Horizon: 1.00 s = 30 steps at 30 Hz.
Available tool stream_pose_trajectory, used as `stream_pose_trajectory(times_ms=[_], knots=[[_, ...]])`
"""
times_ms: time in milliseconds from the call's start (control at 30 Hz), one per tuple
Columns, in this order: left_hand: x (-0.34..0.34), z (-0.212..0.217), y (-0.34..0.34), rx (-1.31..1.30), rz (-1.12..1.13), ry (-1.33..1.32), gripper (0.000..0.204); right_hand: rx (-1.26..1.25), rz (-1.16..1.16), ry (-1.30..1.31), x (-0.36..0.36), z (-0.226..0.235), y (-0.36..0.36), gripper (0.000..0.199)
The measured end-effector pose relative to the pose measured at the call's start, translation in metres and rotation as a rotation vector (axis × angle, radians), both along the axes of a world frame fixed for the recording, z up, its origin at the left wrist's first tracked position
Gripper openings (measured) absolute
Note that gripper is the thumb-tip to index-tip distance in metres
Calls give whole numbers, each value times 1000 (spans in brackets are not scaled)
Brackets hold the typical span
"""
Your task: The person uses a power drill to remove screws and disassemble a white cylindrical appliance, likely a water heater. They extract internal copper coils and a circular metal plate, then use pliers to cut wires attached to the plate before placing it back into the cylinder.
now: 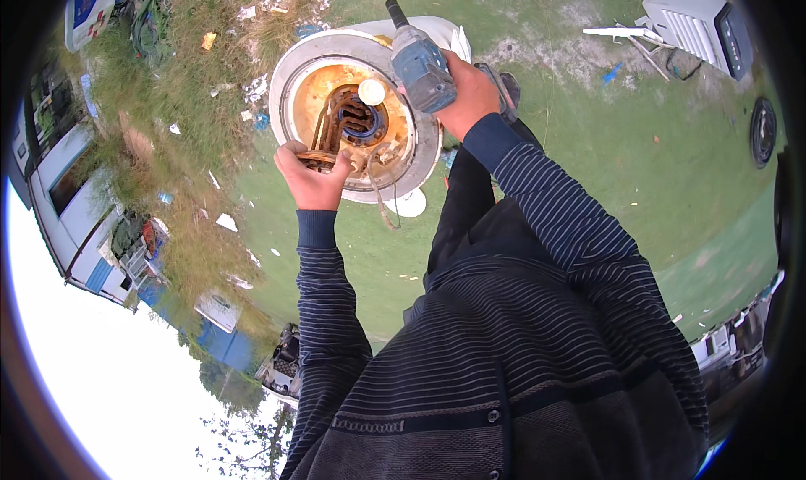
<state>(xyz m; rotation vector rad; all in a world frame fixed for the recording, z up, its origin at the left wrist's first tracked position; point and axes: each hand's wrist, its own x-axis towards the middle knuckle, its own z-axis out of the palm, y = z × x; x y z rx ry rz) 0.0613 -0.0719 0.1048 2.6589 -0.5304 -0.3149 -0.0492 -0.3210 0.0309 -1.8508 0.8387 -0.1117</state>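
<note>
Though rusty, looped tubing (335, 130) in left hand (313, 179)

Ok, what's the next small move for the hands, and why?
I'd probably have the right hand set the blue-and-grey cordless drill on the green ground: its nose points away from the rusty brown looped metal tubing, which only the left hand grips, over the round, rust-stained tank. That should free a second hand to steady the tubing.
</note>
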Motion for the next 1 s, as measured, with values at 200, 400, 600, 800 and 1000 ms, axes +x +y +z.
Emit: stream_pose_trajectory(times_ms=[200,400,600,800,1000], knots=[[0,4,-6,5,-23,-22,60,38,7,238,3,4,-6,69],[-15,18,-39,46,61,-43,57,102,-7,262,3,-3,-6,89],[-14,-3,-1,-73,157,-28,59,76,-44,241,4,2,-2,85],[-13,17,-35,29,9,-111,59,-88,-106,-38,21,-11,9,60],[-4,16,-31,40,-67,-108,57,-220,-181,-78,61,-25,19,59]])
